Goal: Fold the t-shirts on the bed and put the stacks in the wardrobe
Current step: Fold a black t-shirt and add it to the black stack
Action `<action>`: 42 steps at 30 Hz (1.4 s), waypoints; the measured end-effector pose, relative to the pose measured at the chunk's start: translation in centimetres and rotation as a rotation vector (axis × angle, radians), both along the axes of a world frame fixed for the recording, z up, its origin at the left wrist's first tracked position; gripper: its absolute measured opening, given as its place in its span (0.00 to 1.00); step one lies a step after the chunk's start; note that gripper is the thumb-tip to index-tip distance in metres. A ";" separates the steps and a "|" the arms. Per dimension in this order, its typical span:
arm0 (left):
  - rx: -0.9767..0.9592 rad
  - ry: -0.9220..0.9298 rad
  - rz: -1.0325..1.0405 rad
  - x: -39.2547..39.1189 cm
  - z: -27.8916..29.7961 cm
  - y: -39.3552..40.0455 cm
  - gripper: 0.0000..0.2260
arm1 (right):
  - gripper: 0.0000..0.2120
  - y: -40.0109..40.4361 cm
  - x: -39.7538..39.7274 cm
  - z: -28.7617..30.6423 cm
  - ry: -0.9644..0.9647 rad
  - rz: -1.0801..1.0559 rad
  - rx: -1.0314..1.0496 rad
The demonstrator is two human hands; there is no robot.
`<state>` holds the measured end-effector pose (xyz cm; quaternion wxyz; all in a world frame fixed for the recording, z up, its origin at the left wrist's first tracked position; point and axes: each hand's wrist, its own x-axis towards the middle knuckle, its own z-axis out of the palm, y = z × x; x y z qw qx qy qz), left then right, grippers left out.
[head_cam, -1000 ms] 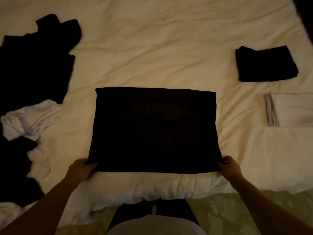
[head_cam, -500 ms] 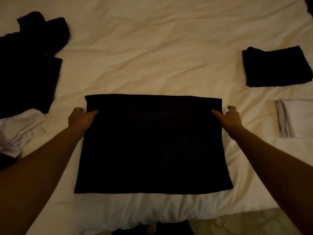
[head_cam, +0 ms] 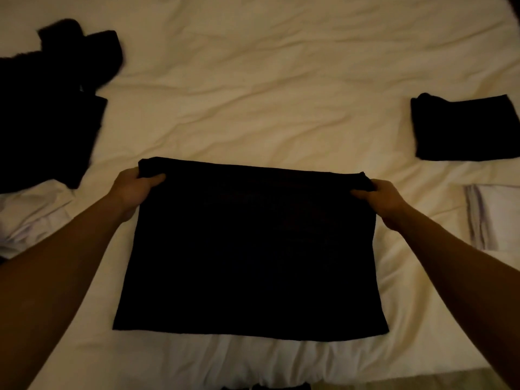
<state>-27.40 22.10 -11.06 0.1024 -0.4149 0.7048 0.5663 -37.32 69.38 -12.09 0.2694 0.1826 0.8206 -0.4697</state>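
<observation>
On a cream bed, the left hand and right hand each pinch a far corner of a half-folded black t-shirt, fingers curled round the cloth

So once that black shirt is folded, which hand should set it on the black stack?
Probably the right hand: the folded black stack lies on its side of the bed, while the left hand grips the black t-shirt's opposite corner.

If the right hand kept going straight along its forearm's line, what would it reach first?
Probably only bare cream bedsheet: the right hand, gripping the black t-shirt, points up-left, away from the folded black stack.
</observation>
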 end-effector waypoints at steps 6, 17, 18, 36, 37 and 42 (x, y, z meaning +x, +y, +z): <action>-0.062 0.204 -0.102 4.6 3.8 1.0 0.12 | 0.12 0.4 5.0 3.9 0.185 -0.052 -0.102; -0.465 0.272 -0.523 23.9 0.3 0.4 0.22 | 0.11 6.5 25.0 1.9 0.355 0.097 0.049; -0.514 0.229 -0.616 25.3 -0.9 0.1 0.24 | 0.14 7.1 26.2 0.8 0.346 0.144 0.105; -0.986 0.321 -0.795 19.9 -3.9 17.4 0.27 | 0.23 -7.6 25.0 -3.0 0.760 0.612 0.603; -1.001 0.309 -0.792 19.6 -4.2 17.5 0.26 | 0.24 -8.3 24.8 -3.6 0.748 0.643 0.600; -0.925 0.056 -0.229 20.2 -4.3 10.8 0.27 | 0.22 -3.7 22.5 -3.4 0.599 0.232 0.706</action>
